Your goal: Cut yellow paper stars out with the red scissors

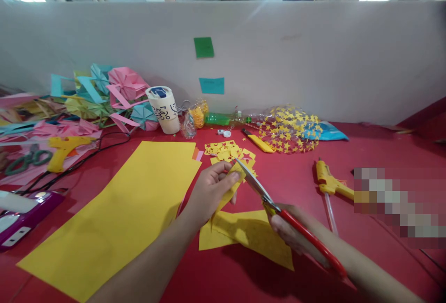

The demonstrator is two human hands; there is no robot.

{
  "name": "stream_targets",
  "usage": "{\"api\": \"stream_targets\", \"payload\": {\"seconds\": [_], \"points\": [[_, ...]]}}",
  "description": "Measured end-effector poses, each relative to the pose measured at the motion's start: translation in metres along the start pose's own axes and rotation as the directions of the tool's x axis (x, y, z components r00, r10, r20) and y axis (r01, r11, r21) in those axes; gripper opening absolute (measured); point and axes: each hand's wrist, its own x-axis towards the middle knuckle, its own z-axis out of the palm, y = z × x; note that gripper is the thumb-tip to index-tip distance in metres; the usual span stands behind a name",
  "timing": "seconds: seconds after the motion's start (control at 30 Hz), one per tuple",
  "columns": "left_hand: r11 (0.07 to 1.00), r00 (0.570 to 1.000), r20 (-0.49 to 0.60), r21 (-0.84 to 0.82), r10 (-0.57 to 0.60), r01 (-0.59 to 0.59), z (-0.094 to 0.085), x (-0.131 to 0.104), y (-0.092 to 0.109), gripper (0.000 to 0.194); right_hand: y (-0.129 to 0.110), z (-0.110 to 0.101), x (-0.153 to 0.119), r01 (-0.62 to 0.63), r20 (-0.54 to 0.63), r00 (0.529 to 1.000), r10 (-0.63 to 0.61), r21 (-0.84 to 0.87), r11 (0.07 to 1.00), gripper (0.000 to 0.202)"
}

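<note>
My left hand (216,187) pinches a narrow folded piece of yellow paper (230,190) near the middle of the view. Red-handled scissors (306,235) are in my right hand (289,228), with the blade tips at the upper end of that piece. Beneath my hands lie larger yellow paper pieces (249,233) on the red table (195,275). Just beyond my left hand is a pile of small yellow scraps (225,149) with star-shaped holes. A large yellow sheet (121,210) lies to the left of my left hand.
A yellow glue gun (327,180) lies at right, another (64,149) at left near green-handled scissors (26,161) and a purple power strip (26,221). At the back stand a white cup (163,110), a yellow cutter (259,142), a bag of stars (289,128) and folded paper ornaments (127,84).
</note>
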Motion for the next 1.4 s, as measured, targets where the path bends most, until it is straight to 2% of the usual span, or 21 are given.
{"api": "stream_targets", "payload": {"seconds": [0.43,0.67,0.93,1.4], "points": [[0.992,0.995,0.073,0.109,-0.072,0.064,-0.017,0.004,0.008,0.014,-0.005,-0.001,0.001,-0.025,0.005,1.000,0.025,-0.091,0.996,0.048],[0.985,0.992,0.073,0.144,-0.103,0.092,-0.018,0.004,0.010,0.014,-0.004,-0.001,0.001,-0.050,0.019,0.999,0.051,-0.066,0.997,0.047],[0.981,0.992,0.055,0.162,-0.114,0.103,-0.020,0.005,0.009,0.016,-0.003,0.000,0.003,-0.023,-0.008,1.000,0.023,-0.097,0.995,0.051],[0.980,0.991,0.051,0.164,-0.126,0.116,-0.019,0.005,0.009,0.016,-0.006,-0.001,0.003,-0.089,0.009,0.996,0.090,-0.097,0.991,0.051]]}}
